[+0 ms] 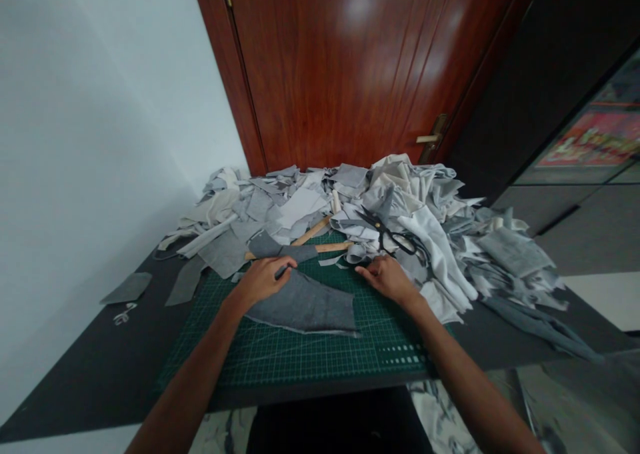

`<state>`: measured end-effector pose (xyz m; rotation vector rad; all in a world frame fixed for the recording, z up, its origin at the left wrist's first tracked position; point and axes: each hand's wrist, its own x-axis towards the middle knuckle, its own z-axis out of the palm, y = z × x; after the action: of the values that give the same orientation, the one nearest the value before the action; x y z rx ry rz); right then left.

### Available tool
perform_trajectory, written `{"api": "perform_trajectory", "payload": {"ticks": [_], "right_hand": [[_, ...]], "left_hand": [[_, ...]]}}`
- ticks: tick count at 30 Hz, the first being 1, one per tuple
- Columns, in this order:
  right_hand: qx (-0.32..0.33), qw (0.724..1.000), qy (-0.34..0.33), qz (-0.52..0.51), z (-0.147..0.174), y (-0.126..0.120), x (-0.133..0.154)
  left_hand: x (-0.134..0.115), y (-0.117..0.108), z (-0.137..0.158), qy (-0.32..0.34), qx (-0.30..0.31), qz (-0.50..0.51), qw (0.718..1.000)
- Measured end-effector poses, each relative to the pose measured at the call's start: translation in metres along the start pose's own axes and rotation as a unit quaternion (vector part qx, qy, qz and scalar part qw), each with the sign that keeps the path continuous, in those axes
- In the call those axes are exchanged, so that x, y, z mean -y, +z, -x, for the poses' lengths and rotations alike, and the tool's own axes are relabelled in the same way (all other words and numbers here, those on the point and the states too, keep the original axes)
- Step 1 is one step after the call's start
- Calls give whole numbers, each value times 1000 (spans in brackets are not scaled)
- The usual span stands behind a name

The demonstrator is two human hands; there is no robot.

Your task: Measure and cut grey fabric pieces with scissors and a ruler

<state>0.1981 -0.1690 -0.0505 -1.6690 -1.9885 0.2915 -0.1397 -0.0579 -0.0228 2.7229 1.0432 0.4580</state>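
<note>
A dark grey curved fabric piece [310, 304] lies on the green cutting mat [300, 367]. My left hand [265, 279] is over its upper left end, fingers closed round a small dark object [283, 271] whose kind I cannot make out. My right hand [389, 278] rests low over the mat to the right of the piece, thumb stretched out to the left and apart from the fingers. A dark strip lies by its fingertips. Black-handled scissors [387, 233] lie just beyond it on the scraps. Another dark grey piece [285, 247] lies across wooden strips [333, 247] behind my left hand.
A heap of grey and white fabric scraps [305, 207] fills the back of the dark table [125, 354] and spreads right. Loose scraps [127, 287] lie at the left. Behind stand a wooden door [350, 74], a white wall [100, 107] and a dark cabinet [560, 221].
</note>
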Motion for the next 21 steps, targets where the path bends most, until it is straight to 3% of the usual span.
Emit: {"api": "perform_trajectory", "payload": {"ticks": [4, 8, 11, 16, 21], "right_hand": [[-15, 990, -78, -115, -1, 20, 37], [9, 984, -115, -137, 2, 34, 63], [16, 986, -119, -115, 4, 37, 61], [-30, 981, -116, -155, 1, 30, 41], [6, 977, -135, -167, 1, 24, 32]], "left_hand": [[-3, 2, -1, -11, 14, 15, 1000], [-5, 6, -1, -12, 39, 38, 998], [-4, 9, -1, -10, 43, 43, 998], [-5, 8, -1, -15, 55, 61, 997], [-7, 9, 0, -9, 56, 57, 997]]}}
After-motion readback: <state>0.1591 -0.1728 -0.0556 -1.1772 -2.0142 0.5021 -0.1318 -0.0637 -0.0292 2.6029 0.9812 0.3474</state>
